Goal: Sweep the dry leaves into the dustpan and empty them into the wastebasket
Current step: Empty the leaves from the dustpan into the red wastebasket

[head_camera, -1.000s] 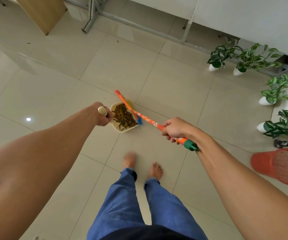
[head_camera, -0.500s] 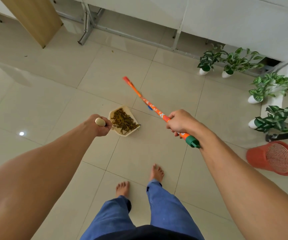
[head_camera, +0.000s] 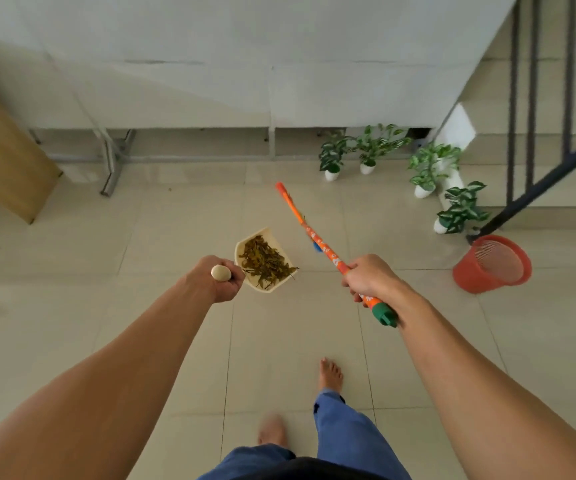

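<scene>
My left hand [head_camera: 215, 278] grips the cream handle of a cream dustpan [head_camera: 245, 243], which is held off the floor and filled with dry brown leaves [head_camera: 264, 263]. My right hand [head_camera: 369, 276] is closed around the orange patterned broom handle [head_camera: 317, 239] just above its green end cap; the broom points away towards the wall, its blue head mostly hidden behind the stick. A red mesh wastebasket [head_camera: 492, 264] stands on the tiles to the right, beyond my right hand.
Several potted green plants [head_camera: 428, 169] in white pots line the wall and stair foot at the back right. A dark stair railing [head_camera: 535, 188] rises beside the wastebasket. A wooden panel [head_camera: 2, 157] leans at the left, with metal frame legs [head_camera: 115, 161] under the white wall units.
I have stepped forward and looked up; the dustpan with its leaves has risen off the floor, and the broom has swung up and to the right. The wastebasket now sits closer to my right hand.
</scene>
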